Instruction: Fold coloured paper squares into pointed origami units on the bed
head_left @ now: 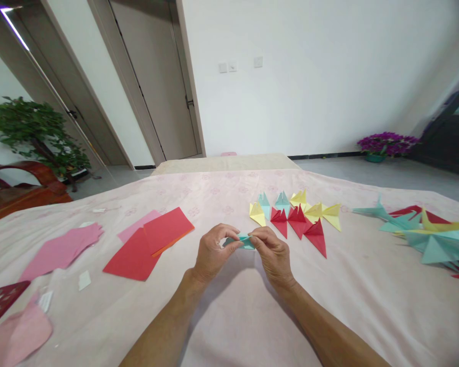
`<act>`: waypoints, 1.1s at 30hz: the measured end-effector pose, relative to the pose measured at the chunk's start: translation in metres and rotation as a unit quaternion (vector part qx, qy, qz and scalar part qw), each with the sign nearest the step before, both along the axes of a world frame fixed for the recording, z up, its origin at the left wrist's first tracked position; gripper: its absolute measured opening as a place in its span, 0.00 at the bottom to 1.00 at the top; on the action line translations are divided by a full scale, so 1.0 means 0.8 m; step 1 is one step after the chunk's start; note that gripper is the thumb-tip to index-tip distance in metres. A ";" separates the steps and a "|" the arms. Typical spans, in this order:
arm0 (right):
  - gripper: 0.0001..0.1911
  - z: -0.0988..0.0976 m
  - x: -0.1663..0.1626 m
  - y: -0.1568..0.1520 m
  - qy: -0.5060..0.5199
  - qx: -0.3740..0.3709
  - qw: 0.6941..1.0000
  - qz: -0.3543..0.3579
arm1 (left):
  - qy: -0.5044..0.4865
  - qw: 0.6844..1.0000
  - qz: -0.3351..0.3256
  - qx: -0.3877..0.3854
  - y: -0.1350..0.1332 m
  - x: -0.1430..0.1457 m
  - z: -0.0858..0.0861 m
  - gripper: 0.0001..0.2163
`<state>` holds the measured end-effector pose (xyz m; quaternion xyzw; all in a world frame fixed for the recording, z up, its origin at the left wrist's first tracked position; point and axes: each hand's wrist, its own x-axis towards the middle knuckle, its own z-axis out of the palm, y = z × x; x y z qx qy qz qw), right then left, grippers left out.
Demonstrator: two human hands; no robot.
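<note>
A small teal folded paper piece sits pinched between both hands above the pink cloth-covered table. My left hand grips its left end with thumb and fingers closed. My right hand pinches its right end with fingertips pressed together. Just beyond the hands lies a row of several folded paper shapes in yellow, teal and red.
Flat red paper sheets and pink sheets lie to the left. A heap of folded teal, yellow and red paper figures lies at the right edge. Small white scraps are at the near left. A potted plant and doors stand behind.
</note>
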<state>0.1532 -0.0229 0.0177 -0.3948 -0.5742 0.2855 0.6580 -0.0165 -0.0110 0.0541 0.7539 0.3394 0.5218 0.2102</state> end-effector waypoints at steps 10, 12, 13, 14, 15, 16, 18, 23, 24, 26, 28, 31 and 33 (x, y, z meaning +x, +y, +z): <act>0.04 0.001 0.002 0.000 -0.001 0.008 1.000 -0.007 | 0.153 0.979 -0.007 0.135 0.011 -0.022 0.004 0.04; 0.04 0.001 0.002 0.000 -0.004 0.011 1.000 -0.006 | 0.175 0.971 -0.008 0.162 0.012 -0.023 0.007 0.04; 0.04 0.000 0.002 0.000 -0.006 0.013 1.000 -0.005 | 0.178 0.969 -0.013 0.169 0.013 -0.023 0.008 0.05; 0.04 0.000 0.002 0.001 -0.007 0.016 1.000 -0.002 | 0.178 0.969 -0.020 0.173 0.014 -0.024 0.009 0.05; 0.04 0.000 0.002 0.001 -0.008 0.018 1.000 0.001 | 0.174 0.969 -0.026 0.175 0.015 -0.024 0.009 0.04; 0.04 -0.001 0.002 0.001 -0.010 0.020 1.000 0.003 | 0.169 0.969 -0.030 0.176 0.016 -0.024 0.009 0.04; 0.05 -0.001 0.002 0.001 -0.016 0.020 1.000 0.005 | 0.159 0.971 -0.032 0.176 0.017 -0.025 0.009 0.03; 0.06 -0.001 0.002 0.001 -0.016 0.020 1.000 -0.007 | 0.139 0.975 -0.027 0.171 0.016 -0.025 0.010 0.01; 0.06 -0.001 0.002 0.001 -0.017 0.021 1.000 -0.009 | 0.135 0.976 -0.024 0.167 0.016 -0.025 0.010 0.02; 0.06 -0.001 0.002 0.000 -0.024 0.024 0.999 -0.009 | 0.128 0.979 -0.017 0.159 0.014 -0.024 0.010 0.03; 0.06 0.000 0.002 -0.001 -0.036 0.029 0.999 -0.004 | 0.123 0.981 -0.012 0.151 0.013 -0.024 0.011 0.04; 0.05 0.003 0.001 -0.002 -0.046 0.035 0.998 -0.002 | 0.119 0.983 -0.002 0.137 0.009 -0.023 0.012 0.05; 0.04 0.005 0.000 -0.002 -0.046 0.035 0.998 -0.004 | 0.121 0.985 0.006 0.121 0.007 -0.021 0.013 0.06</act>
